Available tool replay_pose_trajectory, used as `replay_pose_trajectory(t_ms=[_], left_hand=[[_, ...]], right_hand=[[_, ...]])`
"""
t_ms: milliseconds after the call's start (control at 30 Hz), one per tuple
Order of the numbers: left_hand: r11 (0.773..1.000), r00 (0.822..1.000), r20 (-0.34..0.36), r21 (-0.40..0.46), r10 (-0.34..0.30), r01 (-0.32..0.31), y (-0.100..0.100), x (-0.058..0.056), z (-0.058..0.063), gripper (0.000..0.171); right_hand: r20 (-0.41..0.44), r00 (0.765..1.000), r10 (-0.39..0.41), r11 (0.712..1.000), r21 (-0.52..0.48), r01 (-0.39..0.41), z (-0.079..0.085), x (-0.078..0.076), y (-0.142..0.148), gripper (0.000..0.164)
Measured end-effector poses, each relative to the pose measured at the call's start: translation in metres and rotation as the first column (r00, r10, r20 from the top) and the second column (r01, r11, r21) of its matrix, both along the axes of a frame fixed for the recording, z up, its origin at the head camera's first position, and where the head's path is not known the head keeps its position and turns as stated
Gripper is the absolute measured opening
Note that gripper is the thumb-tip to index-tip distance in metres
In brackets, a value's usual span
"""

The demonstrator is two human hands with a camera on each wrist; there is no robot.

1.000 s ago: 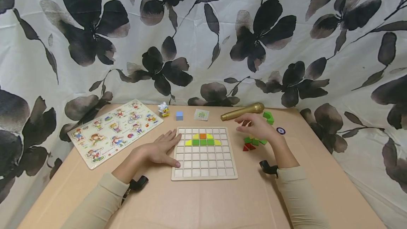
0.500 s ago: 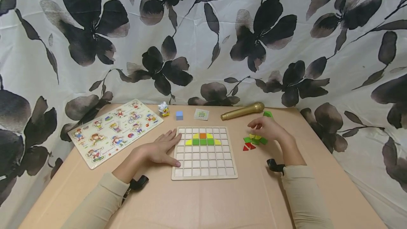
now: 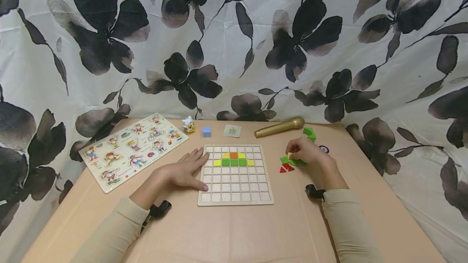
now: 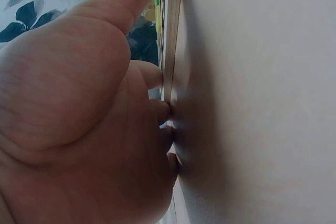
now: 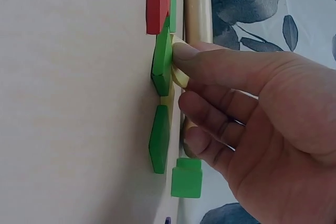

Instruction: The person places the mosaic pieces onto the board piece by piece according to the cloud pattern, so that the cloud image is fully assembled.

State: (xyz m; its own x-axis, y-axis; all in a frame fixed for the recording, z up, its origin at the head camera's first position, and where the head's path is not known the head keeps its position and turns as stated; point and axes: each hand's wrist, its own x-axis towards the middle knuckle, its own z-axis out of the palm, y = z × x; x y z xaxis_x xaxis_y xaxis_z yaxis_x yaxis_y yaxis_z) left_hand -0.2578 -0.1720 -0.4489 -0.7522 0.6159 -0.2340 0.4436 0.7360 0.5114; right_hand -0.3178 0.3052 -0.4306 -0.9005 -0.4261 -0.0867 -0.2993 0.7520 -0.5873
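My left hand lies at the left edge of a wooden grid board, fingers spread and thumb on its rim. In the left wrist view the fingertips touch the table beside the board. Orange, yellow and green tiles form a stepped shape in the board's upper rows. To the right of the board, my right hand pinches a yellow tile between thumb and index finger, just over a small pile. Green tiles and red triangular tiles lie in that pile, partly hidden by the hand.
A gold microphone, a green block and a dark round disc lie behind the right hand. Along the back are a picture card, a blue cube and a toy figure. A picture puzzle board lies left.
My right hand has moved from near the microphone right and down to the pile, and its fingers have closed on a yellow tile. The left hand has stayed in place.
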Motion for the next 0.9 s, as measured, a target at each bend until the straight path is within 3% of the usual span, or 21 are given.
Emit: replay_pose_trajectory(t_ms=[200, 333, 533, 900], left_hand=[[1.000, 1.000, -0.003, 0.023, 0.003, -0.003, -0.003, -0.004, -0.009, 0.131], [0.999, 1.000, 0.007, 0.040, -0.017, 0.017, -0.003, -0.002, -0.003, 0.130], [0.999, 1.000, -0.003, -0.038, -0.011, 0.011, 0.001, 0.002, 0.007, 0.126], [0.998, 1.000, -0.012, -0.064, 0.002, -0.003, 0.002, 0.004, 0.008, 0.122]], right_hand=[[-0.020, 1.000, -0.009, 0.995, -0.101, 0.007, 0.002, 0.001, -0.001, 0.008], [-0.043, 0.999, -0.003, 0.982, -0.189, -0.005, 0.004, 0.001, -0.007, 0.008], [-0.049, 0.999, 0.024, 0.953, -0.301, -0.038, 0.008, 0.003, -0.024, 0.020], [-0.020, 0.998, 0.064, 0.951, -0.302, -0.067, 0.023, 0.018, -0.071, 0.030]])
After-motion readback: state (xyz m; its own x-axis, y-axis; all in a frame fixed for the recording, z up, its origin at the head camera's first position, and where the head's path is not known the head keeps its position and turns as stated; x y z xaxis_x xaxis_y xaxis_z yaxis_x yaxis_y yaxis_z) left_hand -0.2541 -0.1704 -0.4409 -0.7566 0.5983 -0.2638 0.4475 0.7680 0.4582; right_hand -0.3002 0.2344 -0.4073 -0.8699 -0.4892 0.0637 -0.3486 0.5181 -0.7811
